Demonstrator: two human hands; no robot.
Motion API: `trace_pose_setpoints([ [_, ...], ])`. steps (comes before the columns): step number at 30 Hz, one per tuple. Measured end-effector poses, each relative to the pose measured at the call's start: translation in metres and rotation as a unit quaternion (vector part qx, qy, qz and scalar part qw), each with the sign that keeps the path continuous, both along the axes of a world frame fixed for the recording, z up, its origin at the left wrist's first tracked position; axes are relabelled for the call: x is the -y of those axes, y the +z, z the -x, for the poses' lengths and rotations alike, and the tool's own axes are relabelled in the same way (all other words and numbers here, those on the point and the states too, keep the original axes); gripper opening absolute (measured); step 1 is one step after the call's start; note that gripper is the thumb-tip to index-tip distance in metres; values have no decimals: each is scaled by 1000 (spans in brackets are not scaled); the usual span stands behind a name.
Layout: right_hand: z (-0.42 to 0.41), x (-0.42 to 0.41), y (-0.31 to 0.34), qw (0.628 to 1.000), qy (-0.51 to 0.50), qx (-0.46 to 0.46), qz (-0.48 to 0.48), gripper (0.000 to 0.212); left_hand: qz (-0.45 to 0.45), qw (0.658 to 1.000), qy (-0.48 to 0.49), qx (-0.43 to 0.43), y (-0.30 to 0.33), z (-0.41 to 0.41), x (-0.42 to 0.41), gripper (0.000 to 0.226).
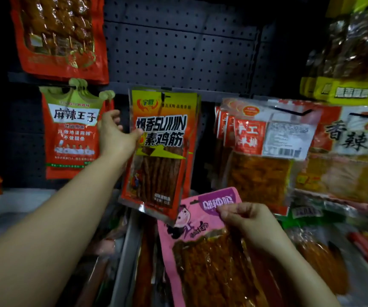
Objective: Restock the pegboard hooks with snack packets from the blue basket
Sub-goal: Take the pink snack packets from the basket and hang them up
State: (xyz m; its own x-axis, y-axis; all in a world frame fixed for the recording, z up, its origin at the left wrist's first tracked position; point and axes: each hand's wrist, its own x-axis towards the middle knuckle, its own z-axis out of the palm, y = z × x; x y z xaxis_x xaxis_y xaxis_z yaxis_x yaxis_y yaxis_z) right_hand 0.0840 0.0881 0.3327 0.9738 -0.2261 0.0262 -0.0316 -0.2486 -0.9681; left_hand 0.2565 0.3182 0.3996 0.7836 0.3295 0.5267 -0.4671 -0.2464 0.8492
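A yellow and orange snack packet (159, 151) hangs from a pegboard hook (164, 96) at the centre, with more of the same behind it. My left hand (114, 134) grips its left edge, thumb on the front. Lower down, my right hand (245, 218) pinches the top of a pink snack packet (198, 247) holding red-brown strips, just below the hanging packet. The dark pegboard (178, 52) fills the wall above. The blue basket is not in view.
Red packets with a green crown top (72, 134) hang at the left. A big red packet (61, 36) hangs above them. Clear-fronted red packets (267, 151) and yellow-trimmed packets (344, 91) hang at the right. Loose packets lie on the shelf (130, 251) below.
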Motion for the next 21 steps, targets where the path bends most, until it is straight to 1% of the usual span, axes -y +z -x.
trace_pose_setpoints([
  [1,6,2,-1,1000,-4,9,2,14,0,1000,-5,-10,-13,10,0,60],
  [2,13,4,-2,1000,-7,16,10,15,-1,999,-25,-20,-26,22,1,54],
  [5,33,9,-4,999,-5,33,27,16,-10,993,-104,-53,-67,66,13,24],
  [8,56,19,-5,998,2,51,31,20,8,978,-181,-100,-105,113,29,11],
  [9,63,22,-5,998,4,56,22,20,19,970,-205,-132,-116,127,33,15],
  [11,73,27,-5,997,9,70,-8,20,62,940,-275,-193,-130,152,38,48],
  [12,77,29,-5,997,12,78,-22,19,90,921,-314,-212,-134,162,40,58],
  [13,78,29,-5,996,16,86,-28,18,107,905,-349,-218,-135,172,41,60],
  [14,79,29,-5,995,20,96,-26,19,112,898,-370,-208,-133,180,41,55],
  [15,79,27,-4,993,23,111,-26,20,111,902,-371,-190,-128,187,41,47],
  [18,79,16,2,983,40,169,-60,29,109,933,-323,-116,-104,200,34,35],
  [19,79,11,4,978,47,193,-70,33,110,938,-314,-96,-94,204,30,32],
  [21,80,-1,13,965,65,241,-80,49,128,943,-303,-52,-72,211,22,27],
])
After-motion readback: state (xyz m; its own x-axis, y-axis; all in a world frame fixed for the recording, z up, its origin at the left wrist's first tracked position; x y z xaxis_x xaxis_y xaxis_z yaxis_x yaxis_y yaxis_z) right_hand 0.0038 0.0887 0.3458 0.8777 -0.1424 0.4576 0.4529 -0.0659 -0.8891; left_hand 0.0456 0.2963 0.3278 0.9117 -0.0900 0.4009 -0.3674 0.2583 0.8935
